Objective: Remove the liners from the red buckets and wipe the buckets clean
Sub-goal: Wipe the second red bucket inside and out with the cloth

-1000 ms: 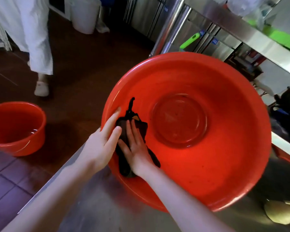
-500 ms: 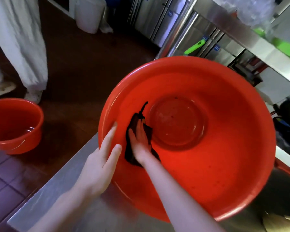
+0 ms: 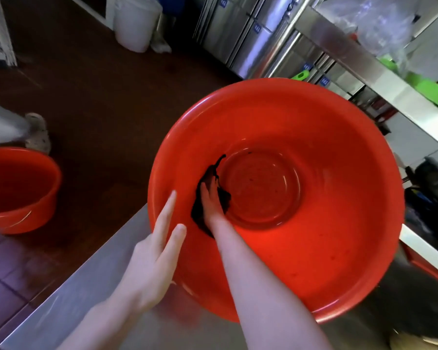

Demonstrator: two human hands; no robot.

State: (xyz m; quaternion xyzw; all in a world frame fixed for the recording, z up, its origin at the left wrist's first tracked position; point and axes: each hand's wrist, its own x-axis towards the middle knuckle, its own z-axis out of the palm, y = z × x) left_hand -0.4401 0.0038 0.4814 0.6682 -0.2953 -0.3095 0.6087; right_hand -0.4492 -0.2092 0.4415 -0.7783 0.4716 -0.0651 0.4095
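Observation:
A big red bucket (image 3: 326,198) stands tilted toward me on a steel counter (image 3: 86,299). Inside it, my right hand (image 3: 211,200) presses a dark cloth (image 3: 200,210) flat against the left inner wall, just beside the round bottom. Its fingers lie straight on the cloth. My left hand (image 3: 154,258) rests on the bucket's near left rim with straight fingers, steadying it. A second, smaller red bucket (image 3: 18,190) sits on the floor at the left with some water in it.
Another person's foot in a pale shoe (image 3: 37,133) is on the dark floor beside the small bucket. A white bin (image 3: 135,24) stands at the back. Steel shelving (image 3: 364,64) with green items and a plastic bag runs along the right.
My right hand slid the cloth deeper down the bucket wall toward the bottom. My left hand came off the cloth onto the rim. The other person walked off to the left.

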